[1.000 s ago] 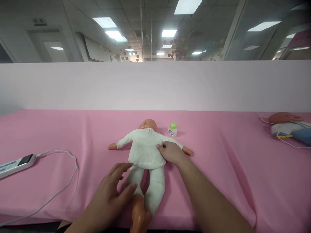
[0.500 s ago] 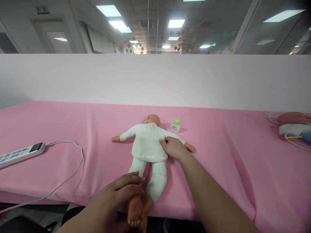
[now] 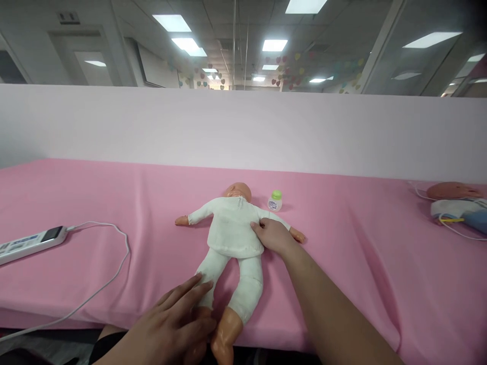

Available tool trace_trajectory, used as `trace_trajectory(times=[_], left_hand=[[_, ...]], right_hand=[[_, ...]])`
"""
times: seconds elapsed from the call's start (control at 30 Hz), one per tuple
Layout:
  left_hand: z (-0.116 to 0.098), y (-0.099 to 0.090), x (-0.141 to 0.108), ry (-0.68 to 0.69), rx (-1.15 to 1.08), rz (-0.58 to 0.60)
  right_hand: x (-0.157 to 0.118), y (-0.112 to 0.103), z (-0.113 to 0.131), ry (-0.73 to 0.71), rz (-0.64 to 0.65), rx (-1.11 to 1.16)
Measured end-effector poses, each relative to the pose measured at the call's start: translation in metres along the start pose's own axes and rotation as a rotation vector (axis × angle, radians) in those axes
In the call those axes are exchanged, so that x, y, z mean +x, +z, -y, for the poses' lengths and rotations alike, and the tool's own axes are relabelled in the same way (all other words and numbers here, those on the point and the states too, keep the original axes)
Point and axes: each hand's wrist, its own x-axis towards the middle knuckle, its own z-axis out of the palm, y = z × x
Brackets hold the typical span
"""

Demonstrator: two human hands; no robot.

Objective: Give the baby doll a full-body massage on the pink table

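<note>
Two hands are laid on a doll (image 3: 234, 238) at the lower centre of the frame. The left hand (image 3: 178, 322), fingers spread flat and loose, is rested over the doll's near foot and lower leg at the table (image 3: 361, 263) edge. Further up, the right hand (image 3: 273, 235) is pressed on the doll's side, thumb pinching the white clothing. Beyond the doll's head, a small green-capped bottle (image 3: 275, 201) is stood. A remote (image 3: 30, 242) with a cable is seen at left.

Soft matt white knit cloth on the doll (image 3: 234, 234), glossy smooth plastic at its bare foot (image 3: 224, 334) and head. Matt pink cloth, lightly creased, over the table (image 3: 361, 253). Shiny plastic bottle (image 3: 275, 201), smooth white cable (image 3: 110, 268).
</note>
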Motion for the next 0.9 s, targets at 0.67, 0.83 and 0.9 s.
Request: trace_trajectory(times=[0.67, 0.83, 0.9], left_hand=[[-0.001, 0.025, -0.009, -0.095, -0.145, -0.065], [-0.006, -0.001, -0.01, -0.115, -0.193, -0.008], [-0.005, -0.013, -0.004, -0.116, -0.235, -0.009]], right_hand=[[-0.171, 0.014, 0.031, -0.807, 0.198, 0.138], [-0.165, 0.014, 0.015, -0.754, 0.077, 0.183], [-0.159, 0.016, 0.01, -0.711, -0.05, 0.179]])
